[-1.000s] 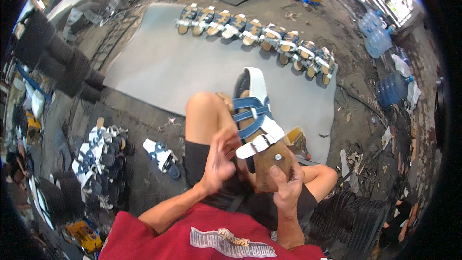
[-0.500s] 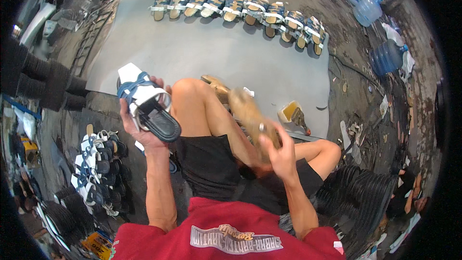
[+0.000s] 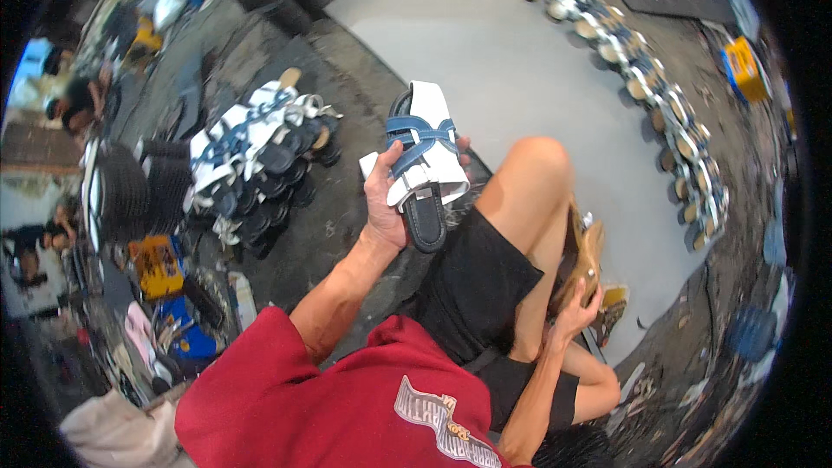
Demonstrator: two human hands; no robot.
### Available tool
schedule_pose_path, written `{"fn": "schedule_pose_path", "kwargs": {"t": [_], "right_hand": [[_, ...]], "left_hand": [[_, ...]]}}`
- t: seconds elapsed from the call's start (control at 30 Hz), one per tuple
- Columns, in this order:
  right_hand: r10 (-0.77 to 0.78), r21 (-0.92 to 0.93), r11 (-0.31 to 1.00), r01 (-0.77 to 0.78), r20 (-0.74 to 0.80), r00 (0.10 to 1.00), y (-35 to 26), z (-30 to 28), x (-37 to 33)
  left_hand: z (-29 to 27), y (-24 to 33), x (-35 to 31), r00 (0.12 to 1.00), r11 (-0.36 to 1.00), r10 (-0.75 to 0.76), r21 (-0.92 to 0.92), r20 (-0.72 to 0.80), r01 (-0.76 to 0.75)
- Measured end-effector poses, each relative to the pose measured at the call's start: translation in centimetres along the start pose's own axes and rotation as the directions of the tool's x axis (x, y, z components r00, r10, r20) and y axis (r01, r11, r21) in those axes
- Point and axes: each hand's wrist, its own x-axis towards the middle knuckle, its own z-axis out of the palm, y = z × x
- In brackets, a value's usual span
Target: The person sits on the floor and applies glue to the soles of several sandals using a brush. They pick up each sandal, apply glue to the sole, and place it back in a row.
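Note:
My left hand [image 3: 386,208] is closed around a sandal [image 3: 431,156] with white upper, blue crossed straps and black insole, held up beside my bent knee. Its black heel end points towards me. My right hand [image 3: 575,312] grips a tan, foot-shaped shoe last [image 3: 591,247] low beside my leg. Part of that last is hidden behind my shin. Close to my right hand stands a small container of yellowish stuff [image 3: 615,295], with a dark brush-like thing against it.
A heap of white, blue and black sandals [image 3: 260,160] lies on the floor to my left. Beyond my knees a grey sheet [image 3: 485,43] carries a long row of sandals [image 3: 646,78]. A yellow box [image 3: 157,266] and a blue tray [image 3: 192,329] stand at the left.
My view has swung to the left, bringing the sandal heap nearer the middle. The sandal stays in my left hand and now stands more upright. The last stays in my right hand.

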Motion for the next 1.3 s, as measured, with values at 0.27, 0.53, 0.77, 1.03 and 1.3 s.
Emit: {"fn": "schedule_pose_path", "kwargs": {"t": [0.27,0.53,0.77,1.03,1.3], "right_hand": [[-0.008,0.004,1.0,0.008,-0.082,0.997,-1.7,-0.6,-0.2],[-0.007,0.103,0.995,0.016,-0.084,0.996,-7.1,-1.5,-0.7],[0.016,0.144,0.99,-0.002,-0.092,0.996,-9.4,-2.6,-2.8],[0.036,0.334,0.94,-0.067,0.098,0.995,-11.6,-6.4,-5.9],[-0.204,0.345,0.938,0.039,0.46,0.864,-20.1,-7.4,-8.8]], "left_hand": [[-15.7,8.4,-8.1,0.947,0.953,0.077,0.302,-0.311,0.022],[-22.0,9.2,-12.1,0.763,-0.351,0.637,0.838,-0.113,0.417],[-17.0,-4.7,-10.5,0.694,0.141,0.543,0.866,-0.473,0.48],[-17.6,-5.3,-6.0,0.71,0.906,0.093,0.355,-0.698,0.229],[2.6,-6.2,-3.7,0.946,0.534,0.312,0.807,0.088,-0.252]]}}
